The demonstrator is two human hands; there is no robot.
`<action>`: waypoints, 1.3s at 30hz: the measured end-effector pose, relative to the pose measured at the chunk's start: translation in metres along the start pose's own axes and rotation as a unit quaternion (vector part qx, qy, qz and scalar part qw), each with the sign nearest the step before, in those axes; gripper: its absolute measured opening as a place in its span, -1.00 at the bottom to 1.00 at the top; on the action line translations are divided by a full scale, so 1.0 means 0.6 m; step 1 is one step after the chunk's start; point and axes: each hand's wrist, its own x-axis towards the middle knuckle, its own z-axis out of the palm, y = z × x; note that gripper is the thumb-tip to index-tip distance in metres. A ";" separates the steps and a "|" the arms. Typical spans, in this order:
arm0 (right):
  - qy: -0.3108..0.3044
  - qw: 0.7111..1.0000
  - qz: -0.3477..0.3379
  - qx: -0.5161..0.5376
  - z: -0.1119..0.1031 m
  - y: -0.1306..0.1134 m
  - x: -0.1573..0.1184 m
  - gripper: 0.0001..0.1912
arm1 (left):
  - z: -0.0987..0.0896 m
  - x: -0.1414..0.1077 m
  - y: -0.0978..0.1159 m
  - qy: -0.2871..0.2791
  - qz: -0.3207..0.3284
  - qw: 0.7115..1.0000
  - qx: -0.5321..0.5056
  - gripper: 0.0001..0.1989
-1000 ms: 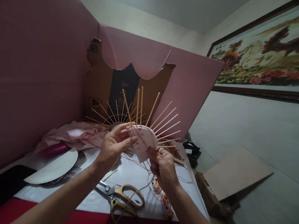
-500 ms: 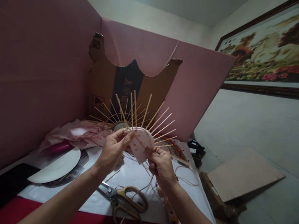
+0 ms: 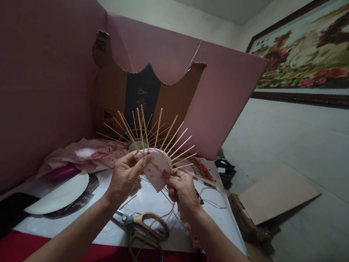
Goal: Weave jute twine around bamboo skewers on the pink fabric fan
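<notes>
A rounded piece covered in pink dotted cloth (image 3: 155, 168) is held up over the table, with thin wooden sticks (image 3: 158, 129) fanning out from its curved upper edge. My left hand (image 3: 127, 174) pinches its left side between thumb and fingers. At its lower right edge, the fingers of my right hand (image 3: 183, 187) are closed on the cloth, and a thin brown cord (image 3: 171, 213) hangs below them. Large scissors with gold handles (image 3: 149, 231) lie on the table beneath my hands.
Crumpled pink cloth (image 3: 82, 155) lies at the back left, near a white half-disc (image 3: 60, 194) and a black object (image 3: 2, 213). Torn cardboard (image 3: 178, 94) stands behind. Another stick fan with red beads (image 3: 203, 169) rests at the back right of the white table cover (image 3: 214, 233).
The whole view has shifted slightly, so most things appear a little further left. Both hands keep their hold on the cloth-covered piece, which has tilted slightly.
</notes>
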 end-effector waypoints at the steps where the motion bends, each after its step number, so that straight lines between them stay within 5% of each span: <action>1: -0.002 1.000 0.000 -0.002 -0.001 0.001 -0.001 -0.61 | -0.001 -0.001 -0.001 -0.001 0.003 1.000 0.002 -0.77; 10: -0.012 1.000 -0.014 -0.023 -0.002 0.006 -0.015 -0.53 | -0.013 -0.007 -0.005 0.027 -0.006 1.000 0.005 -0.71; 17: 0.044 0.991 -0.064 -0.108 -0.016 0.009 -0.022 -0.61 | -0.028 -0.001 -0.002 0.067 -0.017 0.997 -0.017 -0.68; 24: 0.057 0.961 -0.164 -0.215 -0.051 -0.010 -0.028 -0.76 | -0.047 0.010 -0.005 0.101 -0.005 0.995 -0.009 -0.68; 39: 0.106 0.945 -0.176 -0.253 -0.127 -0.053 -0.044 -0.70 | -0.042 0.004 -0.010 0.090 -0.021 0.996 0.000 -0.67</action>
